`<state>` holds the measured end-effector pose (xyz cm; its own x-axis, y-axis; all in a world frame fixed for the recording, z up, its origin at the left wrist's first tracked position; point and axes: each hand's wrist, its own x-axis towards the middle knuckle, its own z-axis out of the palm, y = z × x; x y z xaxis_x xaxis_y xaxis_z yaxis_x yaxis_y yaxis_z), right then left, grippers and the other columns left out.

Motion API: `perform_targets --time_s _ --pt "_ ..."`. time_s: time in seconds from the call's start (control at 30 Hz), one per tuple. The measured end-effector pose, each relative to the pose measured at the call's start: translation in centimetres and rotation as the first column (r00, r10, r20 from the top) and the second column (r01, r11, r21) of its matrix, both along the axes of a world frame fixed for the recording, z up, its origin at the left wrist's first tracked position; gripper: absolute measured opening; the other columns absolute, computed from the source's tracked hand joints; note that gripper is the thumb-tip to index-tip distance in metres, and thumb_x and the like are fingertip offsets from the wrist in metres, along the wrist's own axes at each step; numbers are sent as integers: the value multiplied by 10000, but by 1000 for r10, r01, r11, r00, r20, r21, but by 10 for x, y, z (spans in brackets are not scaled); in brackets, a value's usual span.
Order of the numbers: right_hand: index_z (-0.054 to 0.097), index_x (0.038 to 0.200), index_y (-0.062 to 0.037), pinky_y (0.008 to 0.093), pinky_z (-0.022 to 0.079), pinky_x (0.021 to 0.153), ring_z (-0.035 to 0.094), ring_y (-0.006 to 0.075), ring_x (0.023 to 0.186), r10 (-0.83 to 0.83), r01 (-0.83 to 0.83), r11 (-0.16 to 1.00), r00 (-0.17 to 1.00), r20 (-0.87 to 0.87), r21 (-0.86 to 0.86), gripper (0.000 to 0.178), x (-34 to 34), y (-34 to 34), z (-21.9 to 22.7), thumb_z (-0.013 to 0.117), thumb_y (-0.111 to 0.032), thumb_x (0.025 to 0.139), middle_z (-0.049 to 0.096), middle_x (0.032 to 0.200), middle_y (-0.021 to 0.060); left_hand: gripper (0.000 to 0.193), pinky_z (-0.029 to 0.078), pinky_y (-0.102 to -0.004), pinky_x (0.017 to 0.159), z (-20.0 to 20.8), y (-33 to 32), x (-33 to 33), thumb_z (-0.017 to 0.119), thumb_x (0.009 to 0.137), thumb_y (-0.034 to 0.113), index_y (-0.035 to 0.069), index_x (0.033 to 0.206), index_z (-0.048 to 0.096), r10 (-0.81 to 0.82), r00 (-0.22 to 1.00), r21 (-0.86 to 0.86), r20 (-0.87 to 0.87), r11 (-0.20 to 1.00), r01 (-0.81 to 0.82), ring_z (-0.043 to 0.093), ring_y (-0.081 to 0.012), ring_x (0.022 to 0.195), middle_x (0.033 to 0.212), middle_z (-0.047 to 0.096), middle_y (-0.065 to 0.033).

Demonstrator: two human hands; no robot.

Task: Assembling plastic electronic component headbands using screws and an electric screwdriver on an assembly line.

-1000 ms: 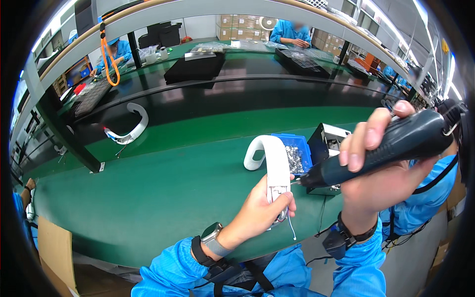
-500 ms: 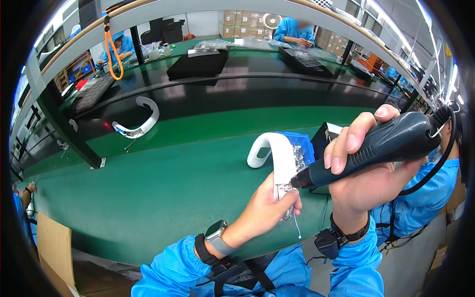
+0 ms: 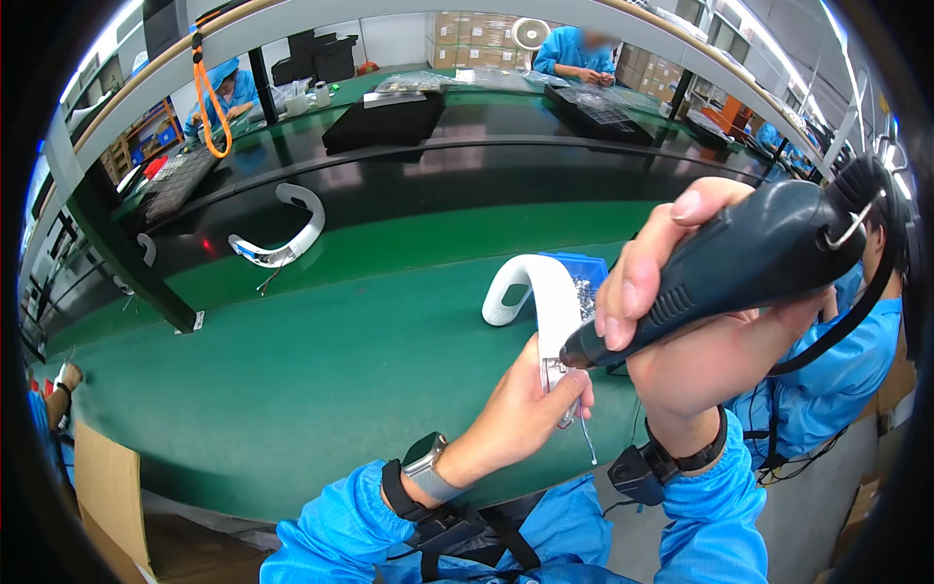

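My left hand (image 3: 516,417) is closed around the lower end of a white curved neckband housing (image 3: 551,302), whose open end shows metal parts and a thin loose wire. My right hand (image 3: 696,375) grips a dark corded electric screwdriver (image 3: 725,263), tilted so its tip points down and left at the housing's open end, beside my left thumb. Whether the tip touches a screw there is too small to tell. Just behind the housing sits a blue bin (image 3: 584,265) of small metal screws, partly hidden by the housing and my right fingers.
Another white neckband (image 3: 309,234) with wires lies on the dark conveyor (image 3: 389,190) beyond the green bench (image 3: 292,389). A black tray (image 3: 384,122) stands farther back. An orange cord (image 3: 209,107) hangs at left, near a metal post. Co-workers sit across and at right.
My right hand has brought the screwdriver slightly left, its rear end raised and its tip nearer the housing's open end. The neckband on the conveyor has shifted a little right.
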<state>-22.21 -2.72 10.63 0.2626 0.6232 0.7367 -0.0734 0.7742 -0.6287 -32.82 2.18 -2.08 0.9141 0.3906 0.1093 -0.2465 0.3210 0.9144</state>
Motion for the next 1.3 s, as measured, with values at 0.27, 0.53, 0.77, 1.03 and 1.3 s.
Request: perform_targets --time_s 0.27,0.53,0.77,1.03,1.3 --pt "502 1056 54 265 484 405 556 175 442 -36 36 999 999 16 -32 953 -1 6 -2 261 -847 859 589 621 171 398 487 -255 618 3 2 -4 545 977 83 11 1323 362 0 1000 66 -29 998 2 601 -113 728 863 601 -59" --pt "419 1344 15 277 486 524 578 175 566 -293 303 948 950 -103 97 801 61 -43 15 314 -684 967 602 865 126 272 522 -288 555 22 40 6 477 1023 203 45 1245 457 148 953 507 -265 862 7 635 -138 633 749 626 -67" --pt "132 1551 -28 371 330 1086 484 273 1287 -737 790 610 537 412 62 785 116 -59 -35 404 -525 1008 493 1373 211 256 500 -521 766 -21 185 55 592 922 219 67 1128 604 640 766 998 -63 47 43 652 -411 880 907 689 -202" --pt "674 929 -50 434 472 937 593 347 1024 -656 859 493 264 707 137 234 67 -75 -101 653 1 702 661 975 101 233 411 -442 1010 -84 259 73 637 833 95 113 1059 692 694 714 954 90 -266 139 612 -294 1050 1012 688 -97" --pt "706 751 -79 424 552 732 662 303 818 -257 918 396 138 956 -27 78 83 -7 -168 644 -92 797 690 819 92 296 543 -322 851 -54 154 30 593 942 84 36 1233 612 412 910 642 -49 711 -288 675 -184 928 1038 698 -106"
